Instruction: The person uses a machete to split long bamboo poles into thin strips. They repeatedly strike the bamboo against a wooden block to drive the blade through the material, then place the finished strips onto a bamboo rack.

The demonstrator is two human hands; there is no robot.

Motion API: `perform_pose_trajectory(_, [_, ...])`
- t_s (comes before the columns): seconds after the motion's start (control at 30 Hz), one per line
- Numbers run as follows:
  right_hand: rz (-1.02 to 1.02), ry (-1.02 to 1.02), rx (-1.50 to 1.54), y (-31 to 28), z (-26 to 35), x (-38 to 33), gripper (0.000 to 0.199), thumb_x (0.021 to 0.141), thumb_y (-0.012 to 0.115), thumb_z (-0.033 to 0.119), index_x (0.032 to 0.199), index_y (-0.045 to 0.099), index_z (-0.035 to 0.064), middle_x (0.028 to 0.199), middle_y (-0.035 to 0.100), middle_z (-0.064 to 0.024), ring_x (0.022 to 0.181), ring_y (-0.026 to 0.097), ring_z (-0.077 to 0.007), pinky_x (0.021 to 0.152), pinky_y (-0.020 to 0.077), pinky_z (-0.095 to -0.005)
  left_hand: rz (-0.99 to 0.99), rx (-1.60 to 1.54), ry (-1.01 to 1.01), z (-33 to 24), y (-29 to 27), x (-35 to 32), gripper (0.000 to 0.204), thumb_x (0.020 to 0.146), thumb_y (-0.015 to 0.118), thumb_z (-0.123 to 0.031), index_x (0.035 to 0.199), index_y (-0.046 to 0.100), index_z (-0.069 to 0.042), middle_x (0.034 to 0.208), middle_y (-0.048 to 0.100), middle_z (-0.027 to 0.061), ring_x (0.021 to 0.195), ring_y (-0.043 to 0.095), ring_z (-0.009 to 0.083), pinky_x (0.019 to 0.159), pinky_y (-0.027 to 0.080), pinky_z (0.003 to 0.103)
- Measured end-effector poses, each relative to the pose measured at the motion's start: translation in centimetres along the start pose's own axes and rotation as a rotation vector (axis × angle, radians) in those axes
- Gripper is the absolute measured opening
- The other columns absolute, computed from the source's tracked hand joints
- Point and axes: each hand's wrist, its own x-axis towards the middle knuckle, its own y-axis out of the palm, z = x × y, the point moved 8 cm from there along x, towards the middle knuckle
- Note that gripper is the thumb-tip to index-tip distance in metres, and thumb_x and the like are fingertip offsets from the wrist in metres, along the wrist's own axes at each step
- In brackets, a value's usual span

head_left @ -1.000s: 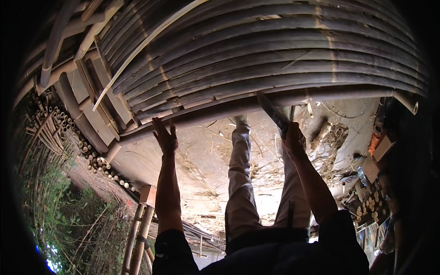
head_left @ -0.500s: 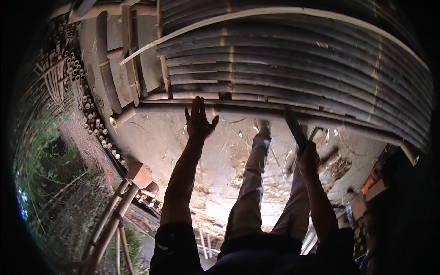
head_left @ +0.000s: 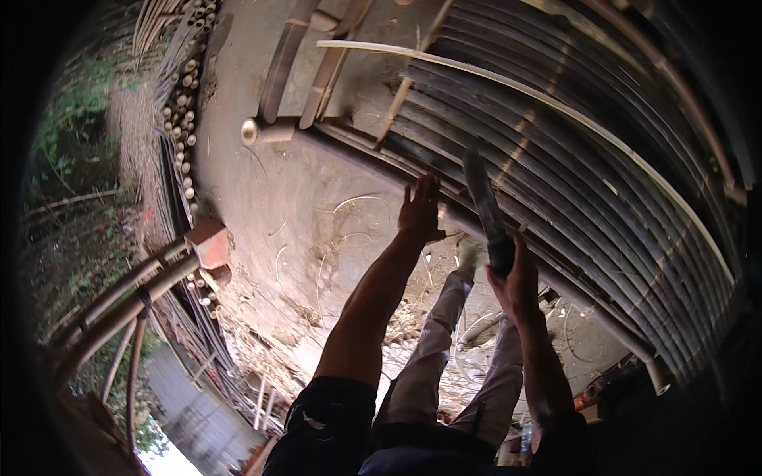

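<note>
A large rack of dark bamboo slats point(head_left: 548, 151) lies before me, edged on my side by a thick bamboo pole point(head_left: 357, 163). At that edge my left hand point(head_left: 421, 208) is open, its fingers reaching to the pole and its thumb out to the side. Contact with the pole is hard to make out. My right hand point(head_left: 514, 284) is closed round the handle of a large knife point(head_left: 479, 190) with a broad dark blade. The blade points away from me, over the rack's near edge. A long pale bamboo strip point(head_left: 508, 78) curves across the slats.
Stacked bamboo poles point(head_left: 181, 119) show their cut ends along the left. A red brick point(head_left: 209, 244) sits by a bamboo railing point(head_left: 127, 297), with greenery beyond. Shavings point(head_left: 341, 321) litter the ground round my legs point(head_left: 440, 337).
My view has turned, so the rack now slants down to the right. The knife has come closer to my left hand, which is still at the pole edge.
</note>
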Motion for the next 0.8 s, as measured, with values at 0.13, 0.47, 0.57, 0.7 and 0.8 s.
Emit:
perform_pose_trajectory(0.13, [-0.003, -0.349, -0.252, 4.1, 6.4, 7.6, 0.074, 0.077, 0.078, 0.013, 0.139, 0.039, 0.0033, 0.119, 0.059, -0.0253, 0.109, 0.059, -0.0453, 0.093, 0.0487, -0.0467, 0.039, -0.037, 0.007, 0.1, 0.0, 0.3, 0.128, 0.062, 0.083, -0.054, 0.155, 0.013, -0.002, 0.163, 0.009, 0.0173, 0.151, 0.008, 0.0318, 0.12, 0.013, 0.054])
perform_pose_trajectory(0.47, [-0.015, -0.505, -0.372, 12.9, 15.1, 16.2, 0.072, 0.083, 0.076, 0.018, 0.139, 0.036, -0.0008, 0.122, 0.055, -0.027, 0.112, 0.058, -0.0422, 0.094, 0.0475, -0.0462, -0.533, -0.734, -0.192, 4.0, -1.5, -4.6, 0.092, 0.081, 0.066, -0.044, 0.152, 0.026, -0.003, 0.161, 0.013, 0.0214, 0.151, 0.006, 0.0346, 0.12, 0.009, 0.057])
perform_pose_trajectory(0.57, [0.061, -0.573, -0.326, 15.5, 17.9, 17.6, 0.069, 0.085, 0.074, 0.023, 0.138, 0.036, -0.0001, 0.126, 0.054, -0.0261, 0.113, 0.057, -0.0417, 0.093, 0.0484, -0.0474, -0.384, -0.675, -0.037, 2.3, -0.3, -3.7, 0.079, 0.089, 0.059, -0.043, 0.151, 0.03, -0.003, 0.16, 0.019, 0.0184, 0.151, 0.01, 0.0326, 0.12, 0.009, 0.055])
perform_pose_trajectory(0.7, [0.044, -0.465, -0.417, 17.2, 16.3, 20.9, 0.067, 0.083, 0.075, 0.03, 0.135, 0.043, 0.0013, 0.121, 0.058, -0.0235, 0.107, 0.06, -0.0419, 0.089, 0.05, -0.0473, -0.521, -0.769, -0.283, 7.9, 0.4, -3.5, 0.075, 0.089, 0.062, -0.039, 0.151, 0.033, -0.009, 0.161, 0.02, 0.0138, 0.151, 0.01, 0.0298, 0.12, 0.011, 0.056])
perform_pose_trajectory(0.8, [-0.007, -0.396, -0.634, 16.2, 13.5, 24.9, 0.063, 0.078, 0.077, 0.03, 0.128, 0.051, 0.0026, 0.113, 0.063, -0.0212, 0.1, 0.063, -0.0407, 0.083, 0.0526, -0.0471, -0.808, -0.715, -0.539, 18.2, -0.2, -4.2, 0.07, 0.089, 0.066, -0.031, 0.147, 0.036, -0.004, 0.155, 0.033, 0.0164, 0.148, 0.023, 0.0323, 0.118, 0.019, 0.057])
